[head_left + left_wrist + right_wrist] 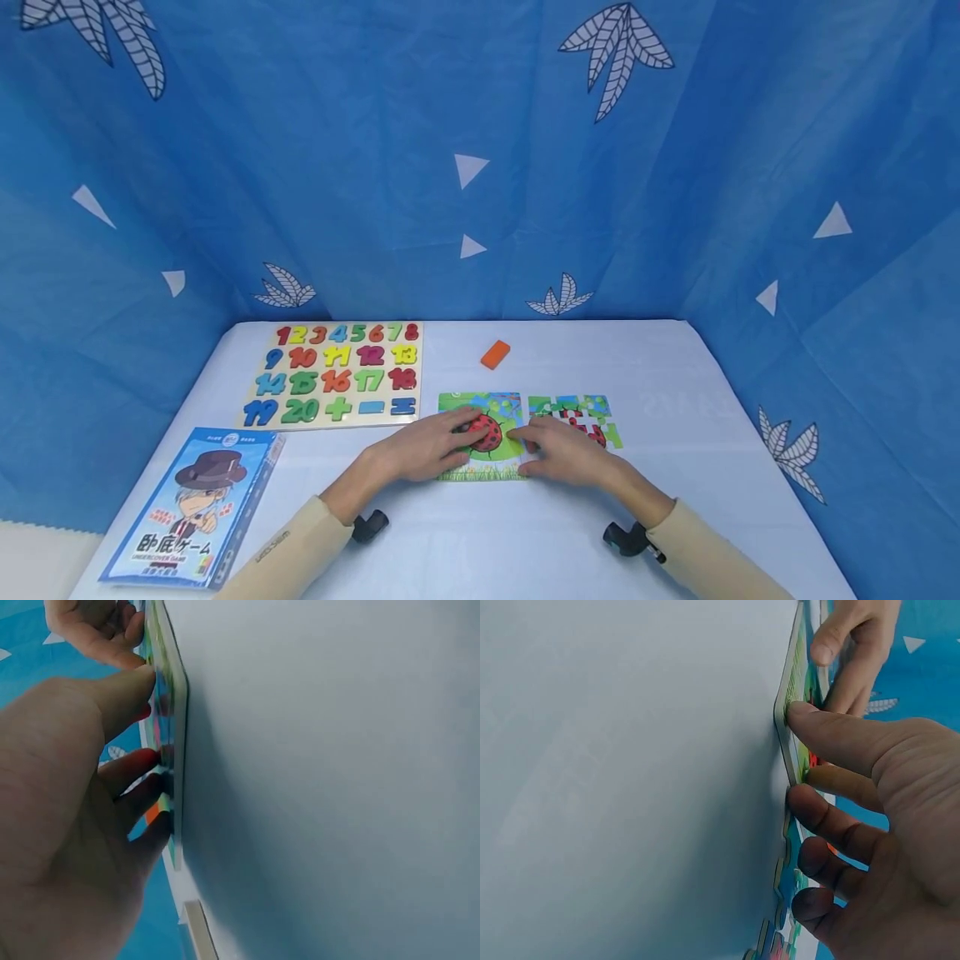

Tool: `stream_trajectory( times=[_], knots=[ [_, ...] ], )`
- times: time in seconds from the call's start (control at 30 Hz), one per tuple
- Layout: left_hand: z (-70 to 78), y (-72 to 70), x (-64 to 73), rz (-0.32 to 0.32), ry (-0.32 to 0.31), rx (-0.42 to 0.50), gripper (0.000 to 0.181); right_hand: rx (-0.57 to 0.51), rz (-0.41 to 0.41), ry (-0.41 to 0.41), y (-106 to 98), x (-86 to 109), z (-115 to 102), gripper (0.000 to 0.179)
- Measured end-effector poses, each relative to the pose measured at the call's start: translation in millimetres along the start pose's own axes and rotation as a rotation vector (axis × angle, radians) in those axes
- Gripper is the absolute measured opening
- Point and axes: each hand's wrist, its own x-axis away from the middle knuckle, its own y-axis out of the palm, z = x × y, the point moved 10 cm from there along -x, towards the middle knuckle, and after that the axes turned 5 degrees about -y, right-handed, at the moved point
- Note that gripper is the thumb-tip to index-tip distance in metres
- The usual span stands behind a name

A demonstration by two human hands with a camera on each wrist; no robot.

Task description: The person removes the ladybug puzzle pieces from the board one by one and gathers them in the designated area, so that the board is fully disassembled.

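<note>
A flat ladybug picture board lies on the table before me, green with a blue top. On its left part rests my left hand, fingers spread over the picture and thumb near the lower edge. My right hand touches the board's right side with thumb and index finger. Its other fingers hang loosely bent over a jigsaw of interlocked ladybug pieces, partly covered by that hand. In the right wrist view, the right thumb presses the board's face near a corner.
An orange block lies behind the board. To the left is a wooden number board with coloured numerals. A blue game box stands nearest the front left. Blue cloth hangs along the table's back and sides.
</note>
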Motion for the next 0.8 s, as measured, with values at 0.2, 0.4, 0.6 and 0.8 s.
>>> stream_trajectory(
  times=[0.2, 0.4, 0.6, 0.8],
  knots=[
    [-3.8, -3.4, -8.1, 0.086, -0.027, 0.007, 0.057, -0.007, -0.016, -0.009, 1, -0.8, -2, 0.055],
    [-8.3, -4.3, -14.4, 0.079, -0.090, 0.022, 0.061, -0.012, -0.024, 0.011, 3, -2.0, 0, 0.055],
    [-13.4, -6.3, -18.5, 0.090, -0.129, -0.011, 0.072, -0.029, -0.028, 0.019, 3, -2.5, 0, 0.054],
    [-22.7, -4.8, -19.5, 0.065, -0.192, -0.011, 0.087, -0.031, -0.025, 0.021, 3, -3.9, -1, 0.054]
  ],
)
